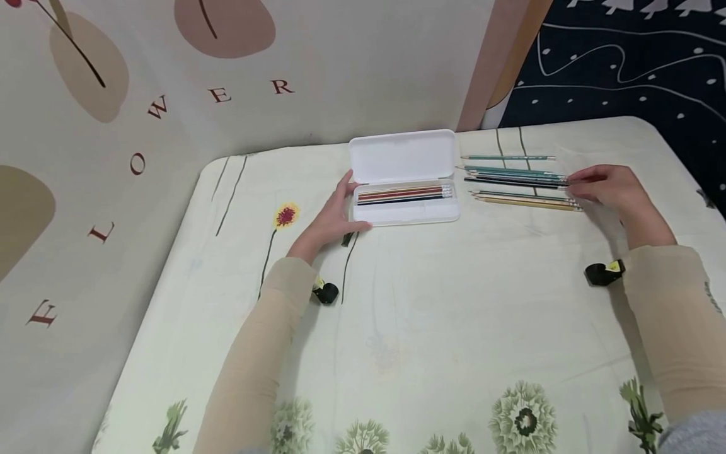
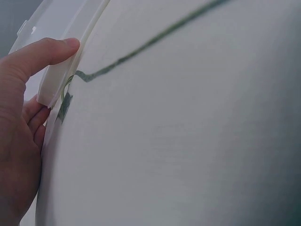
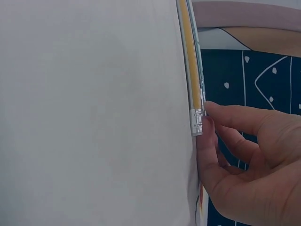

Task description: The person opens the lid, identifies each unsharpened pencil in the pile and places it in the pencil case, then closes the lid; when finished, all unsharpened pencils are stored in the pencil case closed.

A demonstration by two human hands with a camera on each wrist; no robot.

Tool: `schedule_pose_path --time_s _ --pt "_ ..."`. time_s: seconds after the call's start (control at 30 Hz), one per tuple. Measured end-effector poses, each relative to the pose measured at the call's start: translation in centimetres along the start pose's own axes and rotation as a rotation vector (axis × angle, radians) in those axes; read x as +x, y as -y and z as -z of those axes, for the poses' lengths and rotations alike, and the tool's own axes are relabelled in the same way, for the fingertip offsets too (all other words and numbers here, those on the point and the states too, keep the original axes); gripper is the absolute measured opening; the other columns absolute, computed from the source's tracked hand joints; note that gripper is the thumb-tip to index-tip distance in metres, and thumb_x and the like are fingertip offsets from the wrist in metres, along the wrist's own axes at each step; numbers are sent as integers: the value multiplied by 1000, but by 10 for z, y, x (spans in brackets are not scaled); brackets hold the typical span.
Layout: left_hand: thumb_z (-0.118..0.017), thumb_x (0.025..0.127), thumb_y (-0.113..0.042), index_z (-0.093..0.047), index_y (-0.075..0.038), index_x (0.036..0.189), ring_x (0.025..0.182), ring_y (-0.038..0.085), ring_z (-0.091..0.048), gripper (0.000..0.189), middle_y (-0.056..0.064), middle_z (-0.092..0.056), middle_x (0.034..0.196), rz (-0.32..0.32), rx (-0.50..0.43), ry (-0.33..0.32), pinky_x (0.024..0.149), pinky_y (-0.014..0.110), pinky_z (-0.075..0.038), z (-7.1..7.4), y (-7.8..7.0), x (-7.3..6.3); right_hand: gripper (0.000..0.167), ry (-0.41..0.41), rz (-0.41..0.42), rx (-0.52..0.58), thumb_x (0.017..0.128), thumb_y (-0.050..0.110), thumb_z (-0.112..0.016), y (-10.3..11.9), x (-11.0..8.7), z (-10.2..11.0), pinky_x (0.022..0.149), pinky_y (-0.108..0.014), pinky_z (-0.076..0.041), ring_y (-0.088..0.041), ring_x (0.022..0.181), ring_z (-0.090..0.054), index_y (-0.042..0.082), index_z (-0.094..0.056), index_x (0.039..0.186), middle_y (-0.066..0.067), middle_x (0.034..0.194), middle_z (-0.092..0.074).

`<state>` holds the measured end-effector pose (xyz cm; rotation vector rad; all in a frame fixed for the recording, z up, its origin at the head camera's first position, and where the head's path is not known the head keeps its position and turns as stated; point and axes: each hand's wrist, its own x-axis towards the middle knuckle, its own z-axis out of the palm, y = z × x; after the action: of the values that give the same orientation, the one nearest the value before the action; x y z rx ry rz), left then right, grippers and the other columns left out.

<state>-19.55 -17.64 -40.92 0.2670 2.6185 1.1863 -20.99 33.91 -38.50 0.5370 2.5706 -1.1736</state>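
A white pencil case (image 1: 406, 215) lies with its lid (image 1: 403, 157) raised behind it; several red, brown and dark pencils (image 1: 403, 195) are inside. My left hand (image 1: 329, 221) grips the case's left end, its thumb along the front wall (image 2: 59, 82) and its fingers round the corner. To the right of the case, several loose pencils lie side by side. My right hand (image 1: 618, 189) pinches at the eraser ends of the dark pencils (image 1: 513, 183) in the middle. Nearer me lies a yellow pencil (image 3: 189, 61), its silver ferrule close to my right fingertips.
A single green pencil (image 1: 507, 157) lies farthest back. The flower-printed cloth (image 1: 431, 302) covers the table. A pale lettered wall hanging (image 1: 363, 69) rises behind, and dark patterned fabric (image 1: 624, 69) is beyond the right edge. Black wrist-worn cameras (image 1: 326, 293) are under both forearms.
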Motion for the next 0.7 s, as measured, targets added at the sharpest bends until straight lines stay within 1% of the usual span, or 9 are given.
schedule_pose_path --time_s 0.1,0.17,0.23,0.27,0.33,0.4,0.47,0.53,0.7 --pt "-83 80 -32 3 -31 160 153 20 -20 118 3 -29 162 7 1 -1 127 49 -12 0 1 0 26 -6 -11 -10 91 38 -70 -2 3 0 90 -28 -42 -9 97 -45 32 -64 116 21 94 -51" --pt "-83 80 -31 3 -31 160 153 19 -20 118 3 -29 161 6 -1 -2 127 48 -13 0 1 1 33 -6 -27 -10 91 40 -70 -3 3 1 101 -37 -40 -11 101 -44 30 -63 121 18 100 -50" --pt "-83 80 -30 3 -31 160 153 19 -21 118 4 -30 161 1 -3 -2 127 48 -13 0 0 1 33 -8 -46 -15 91 41 -70 -3 3 2 104 -37 -39 -9 102 -43 32 -63 122 17 105 -50" --pt "-83 80 -30 3 -30 160 153 19 -21 118 4 -30 161 -3 -5 -1 127 48 -13 0 0 1 31 -9 -49 -12 91 41 -70 -3 3 3 103 -33 -41 -7 101 -43 33 -63 121 16 107 -50" --pt "-83 81 -29 3 -30 160 152 20 -22 117 4 -30 161 -8 -10 1 127 47 -13 -1 -1 0 19 -9 -53 14 92 35 -70 -3 3 5 90 -21 -47 -2 95 -48 35 -67 111 12 111 -51" --pt "-83 81 -29 3 -29 161 152 20 -22 117 4 -30 161 -12 -12 3 127 47 -13 -1 -1 0 10 -14 -53 31 93 29 -70 -4 4 7 69 -11 -48 5 83 -50 38 -69 94 6 113 -51" --pt "-83 81 -29 3 -30 161 152 20 -21 117 4 -30 161 -11 -12 3 127 47 -13 -1 -2 -1 24 -16 -55 52 93 23 -70 -4 5 9 55 -9 -46 9 72 -52 41 -67 77 2 114 -52" --pt "-83 80 -29 3 -30 160 153 20 -21 118 4 -30 161 -8 -10 1 127 47 -13 -1 -2 -1 35 -16 -52 58 92 20 -70 -4 6 10 53 -10 -47 10 66 -53 43 -64 67 0 111 -53" --pt "-83 80 -30 3 -31 160 153 20 -21 118 3 -30 161 3 -3 -1 127 47 -13 -1 -2 0 34 -15 -43 42 92 18 -70 -5 10 10 53 -11 -47 9 63 -54 40 -67 67 7 98 -55"
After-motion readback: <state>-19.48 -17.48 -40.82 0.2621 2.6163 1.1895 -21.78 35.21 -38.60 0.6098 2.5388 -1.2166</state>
